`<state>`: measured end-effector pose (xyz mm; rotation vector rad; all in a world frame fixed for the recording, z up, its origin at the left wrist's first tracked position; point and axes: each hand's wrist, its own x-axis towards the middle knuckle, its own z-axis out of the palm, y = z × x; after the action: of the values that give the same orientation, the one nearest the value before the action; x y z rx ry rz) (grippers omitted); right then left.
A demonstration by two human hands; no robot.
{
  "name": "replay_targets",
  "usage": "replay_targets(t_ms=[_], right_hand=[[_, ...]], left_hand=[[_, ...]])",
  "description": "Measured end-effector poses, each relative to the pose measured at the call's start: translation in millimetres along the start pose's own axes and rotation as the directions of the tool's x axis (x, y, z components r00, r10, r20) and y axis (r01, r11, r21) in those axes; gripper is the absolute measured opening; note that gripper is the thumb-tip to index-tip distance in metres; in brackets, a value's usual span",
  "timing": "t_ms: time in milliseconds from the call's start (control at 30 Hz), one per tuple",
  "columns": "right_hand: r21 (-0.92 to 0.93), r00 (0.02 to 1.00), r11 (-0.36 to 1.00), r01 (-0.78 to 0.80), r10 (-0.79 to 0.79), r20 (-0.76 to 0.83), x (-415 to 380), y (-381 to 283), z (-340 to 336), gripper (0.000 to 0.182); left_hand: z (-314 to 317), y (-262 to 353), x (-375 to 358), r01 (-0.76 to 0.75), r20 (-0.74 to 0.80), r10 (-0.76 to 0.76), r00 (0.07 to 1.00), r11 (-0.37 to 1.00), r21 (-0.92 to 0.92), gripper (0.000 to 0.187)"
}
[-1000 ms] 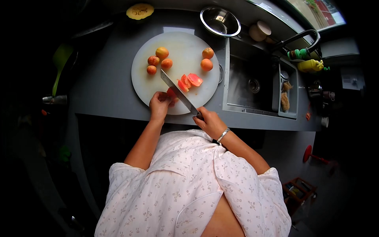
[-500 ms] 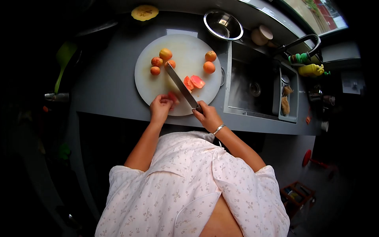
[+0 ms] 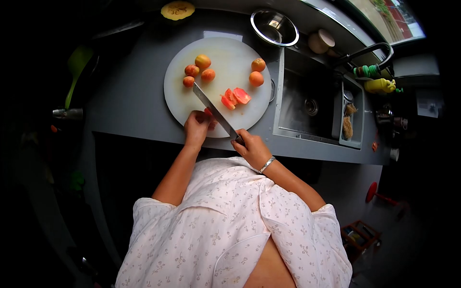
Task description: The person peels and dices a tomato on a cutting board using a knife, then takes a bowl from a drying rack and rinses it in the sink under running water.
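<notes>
My right hand [image 3: 253, 150] is wrapped round the handle of a knife [image 3: 210, 106], whose blade slants up and left over the round white cutting board [image 3: 230, 52]. At the board's near edge my left hand [image 3: 195, 129] is closed on a piece of tomato [image 3: 208, 111], partly hidden by the fingers and the blade. Right of the blade lie cut tomato wedges [image 3: 241, 96]. Several whole tomatoes [image 3: 203, 61] sit at the board's upper left, close to the knife tip. Two more tomatoes [image 3: 256, 78] rest at its right side.
Behind the board stands a steel bowl [image 3: 274, 29]; a cut yellow melon or squash half [image 3: 177, 10] is at the far left. To the right are the sink [image 3: 300, 129], a black tap [image 3: 370, 49] and a yellow bottle [image 3: 380, 86]. A green spatula [image 3: 77, 67] lies left.
The knife has shifted left and down, its tip now beside the lowest whole tomato, with the blade over the piece at my left hand. A wedge by the cut pieces now shows more fully.
</notes>
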<state>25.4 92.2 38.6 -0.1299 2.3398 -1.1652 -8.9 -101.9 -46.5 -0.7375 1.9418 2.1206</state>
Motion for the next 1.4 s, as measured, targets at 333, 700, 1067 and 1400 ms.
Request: replay_targets(t_ms=[333,700,1067,1400], right_hand=[[-0.082,0.994,0.997,-0.007,0.015,0.104,18,0,-4,0.025],[-0.019,0.972,0.977,0.214,-0.215,-0.096,22,15,15,0.029],[0.153,0.985,0.981,0.118,-0.096,-0.147,-2,1,-12,0.024],[0.249,0.941,0.969,0.008,0.077,-0.33,-23,16,-32,0.02]], left_hand=[[-4,-9,12,-0.019,0.036,0.013,0.999,0.986,0.167,0.017],[-5,-8,12,-0.033,0.075,0.024,0.997,0.991,0.131,0.012],[-11,9,-7,-0.275,0.105,0.255,0.961,0.847,0.454,0.031],[-18,49,37,-0.772,0.676,0.374,0.635,0.35,0.531,0.028]])
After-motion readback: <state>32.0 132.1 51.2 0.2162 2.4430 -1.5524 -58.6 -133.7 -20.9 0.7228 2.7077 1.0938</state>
